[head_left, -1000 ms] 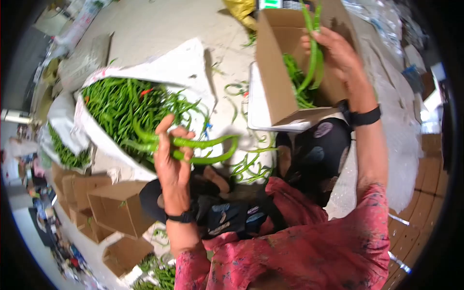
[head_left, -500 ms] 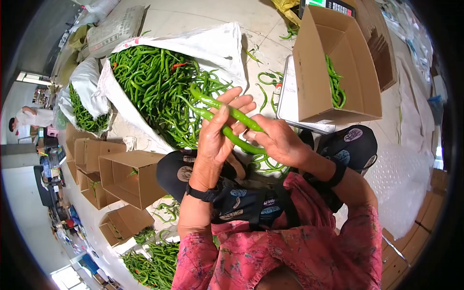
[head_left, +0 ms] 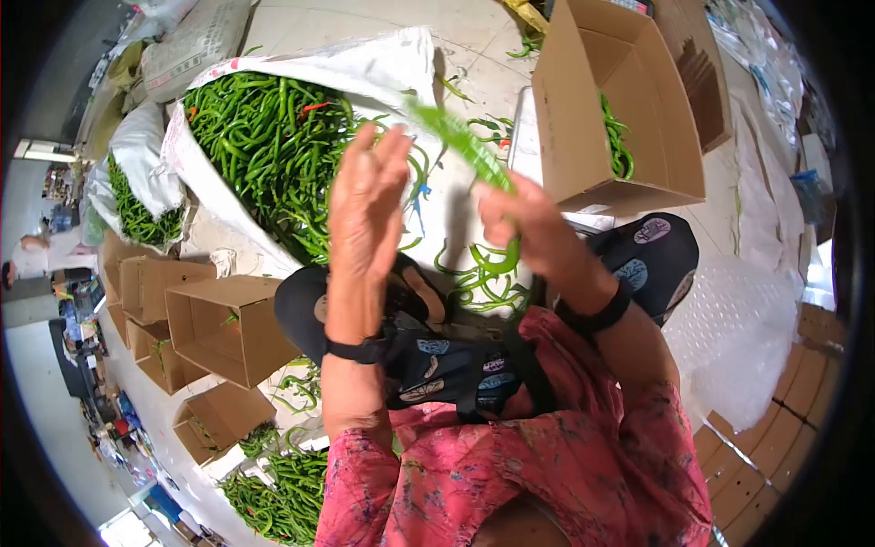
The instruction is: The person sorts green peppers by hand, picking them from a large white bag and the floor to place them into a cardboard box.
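Observation:
Long green peppers, blurred by motion, stick out up and left from my right hand, whose fingers are wrapped round their lower end. Apart from them, my left hand is raised with its fingers spread and nothing in it. Behind that hand lies a white sack full of green peppers, with a red one among them. A cardboard box at the upper right holds some green peppers. Loose peppers lie on the floor between my knees.
Several cardboard boxes stand at the left, beside a smaller sack of peppers. Another pepper pile lies at the lower left. Bubble wrap is at the right. A person is at the far left.
My left hand has let go of the peppers and moved left. My right hand has swung them up, away from the left hand. The view has shifted slightly.

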Demonstrator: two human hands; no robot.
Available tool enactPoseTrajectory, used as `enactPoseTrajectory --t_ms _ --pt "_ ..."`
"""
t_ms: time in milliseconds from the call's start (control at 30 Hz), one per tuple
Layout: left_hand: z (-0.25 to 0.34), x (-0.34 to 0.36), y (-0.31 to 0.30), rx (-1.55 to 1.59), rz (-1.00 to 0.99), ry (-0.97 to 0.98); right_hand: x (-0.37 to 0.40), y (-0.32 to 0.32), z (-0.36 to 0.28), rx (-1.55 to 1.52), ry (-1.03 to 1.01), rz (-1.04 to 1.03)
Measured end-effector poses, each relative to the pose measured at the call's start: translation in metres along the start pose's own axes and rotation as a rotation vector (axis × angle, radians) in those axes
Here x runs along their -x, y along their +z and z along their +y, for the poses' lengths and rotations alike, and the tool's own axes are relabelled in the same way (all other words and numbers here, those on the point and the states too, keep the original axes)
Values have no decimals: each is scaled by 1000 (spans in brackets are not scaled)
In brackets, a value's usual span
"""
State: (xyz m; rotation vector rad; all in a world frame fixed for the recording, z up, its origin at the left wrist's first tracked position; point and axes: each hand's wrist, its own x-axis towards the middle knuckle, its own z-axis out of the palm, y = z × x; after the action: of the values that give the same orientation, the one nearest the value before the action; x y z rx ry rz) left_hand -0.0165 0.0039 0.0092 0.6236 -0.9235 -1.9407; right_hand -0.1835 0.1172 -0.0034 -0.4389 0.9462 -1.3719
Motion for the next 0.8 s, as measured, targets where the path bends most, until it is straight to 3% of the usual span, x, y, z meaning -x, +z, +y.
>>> enactPoseTrajectory --t_ms 67,167,333,467,567,700,800 --pt "14 1 -1 -71 83 72 -3 -25 -25 -385 46 -123" --pt "14 -2 -23 127 56 -17 -4 -48 -46 -625 -43 -318" --pt "22 3 -12 71 38 -147 4 -62 -74 -617 -101 -419" --pt "46 2 -14 -53 -42 -121 18 -68 -97 -641 -130 -457" --pt "64 2 -18 -68 35 -90 26 -80 -108 -641 -148 -512" --pt "82 -1 -59 -153 76 -95 44 -99 -134 -568 -150 -280" --pt "81 3 -100 -221 135 -117 54 -129 -175 -308 -244 -23"
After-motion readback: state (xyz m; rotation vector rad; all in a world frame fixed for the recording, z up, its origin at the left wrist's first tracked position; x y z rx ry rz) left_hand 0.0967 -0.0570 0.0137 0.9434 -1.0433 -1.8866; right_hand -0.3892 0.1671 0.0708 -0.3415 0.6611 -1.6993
